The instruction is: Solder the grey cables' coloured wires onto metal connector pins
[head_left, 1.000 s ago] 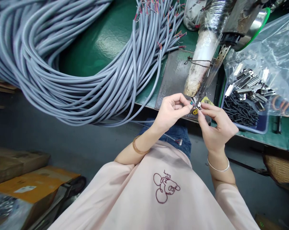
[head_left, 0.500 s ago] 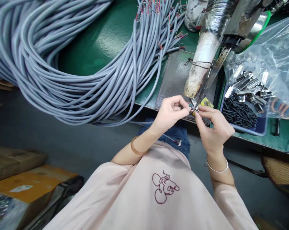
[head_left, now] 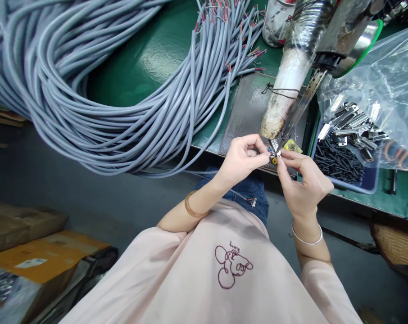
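Observation:
My left hand (head_left: 246,158) is closed in a pinch at the left of a small metal multi-pin connector (head_left: 273,144). Thin coloured wires (head_left: 268,147) show at its fingertips. From the other side, my right hand (head_left: 301,177) pinches the connector's near right end between thumb and fingers. The narrow metal tip of a soldering iron (head_left: 296,114) comes down from above and meets the connector between my hands. Beside it is the dirty end of a white wrapped tube (head_left: 274,108). Another wired connector (head_left: 253,202) lies on my lap.
Grey cables (head_left: 139,121) with stripped ends lie in a big loop on the green table (head_left: 146,58). To the right, a blue tray (head_left: 371,182) holds black sleeves and metal connectors beside a clear plastic bag (head_left: 393,81). A metal plate (head_left: 246,99) and a yellow piece (head_left: 292,146) sit near my hands.
Both hands keep the same pinch, shifted only very slightly to the right in view. The whole scene has moved a little with the camera.

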`<state>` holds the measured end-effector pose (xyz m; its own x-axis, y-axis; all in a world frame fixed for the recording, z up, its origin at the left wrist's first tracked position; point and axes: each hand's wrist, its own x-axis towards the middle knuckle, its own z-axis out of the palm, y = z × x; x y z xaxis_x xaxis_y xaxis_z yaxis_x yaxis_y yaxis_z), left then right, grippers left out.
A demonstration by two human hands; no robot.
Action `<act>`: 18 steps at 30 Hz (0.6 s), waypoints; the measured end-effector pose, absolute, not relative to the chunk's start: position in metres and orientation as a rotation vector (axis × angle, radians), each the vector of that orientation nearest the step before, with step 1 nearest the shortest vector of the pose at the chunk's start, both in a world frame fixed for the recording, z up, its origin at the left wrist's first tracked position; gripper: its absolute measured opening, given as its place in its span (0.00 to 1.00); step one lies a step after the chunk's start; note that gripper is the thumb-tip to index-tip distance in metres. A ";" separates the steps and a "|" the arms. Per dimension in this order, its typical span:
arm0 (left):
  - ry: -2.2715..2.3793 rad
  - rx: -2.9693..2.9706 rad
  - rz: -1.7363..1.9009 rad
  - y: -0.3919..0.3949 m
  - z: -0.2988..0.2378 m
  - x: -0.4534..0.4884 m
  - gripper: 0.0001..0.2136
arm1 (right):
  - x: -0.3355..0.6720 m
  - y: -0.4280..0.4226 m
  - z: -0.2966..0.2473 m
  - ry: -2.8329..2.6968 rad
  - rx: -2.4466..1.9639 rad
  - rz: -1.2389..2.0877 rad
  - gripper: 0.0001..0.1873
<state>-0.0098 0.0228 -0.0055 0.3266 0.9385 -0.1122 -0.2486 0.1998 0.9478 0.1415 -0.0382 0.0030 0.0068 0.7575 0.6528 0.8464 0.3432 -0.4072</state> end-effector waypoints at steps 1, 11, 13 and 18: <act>0.857 1.029 0.990 0.023 -0.007 -0.009 0.08 | 0.142 -0.038 0.002 -1.768 -1.429 -0.128 0.05; 0.855 0.977 1.071 0.020 -0.004 -0.004 0.06 | 0.142 -0.035 0.005 -1.749 -1.401 -0.121 0.06; 0.844 0.950 1.066 0.020 -0.001 -0.005 0.07 | 0.141 -0.035 0.008 -1.755 -1.407 -0.136 0.06; 0.796 0.924 1.039 0.020 -0.001 -0.006 0.07 | 0.142 -0.037 0.009 -1.803 -1.420 -0.183 0.05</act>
<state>-0.0062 0.0205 -0.0014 0.3114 0.9438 -0.1109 -0.3527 0.2231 0.9087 0.1420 -0.0368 0.0094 -0.0337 0.7466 0.6644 0.8647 0.3550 -0.3552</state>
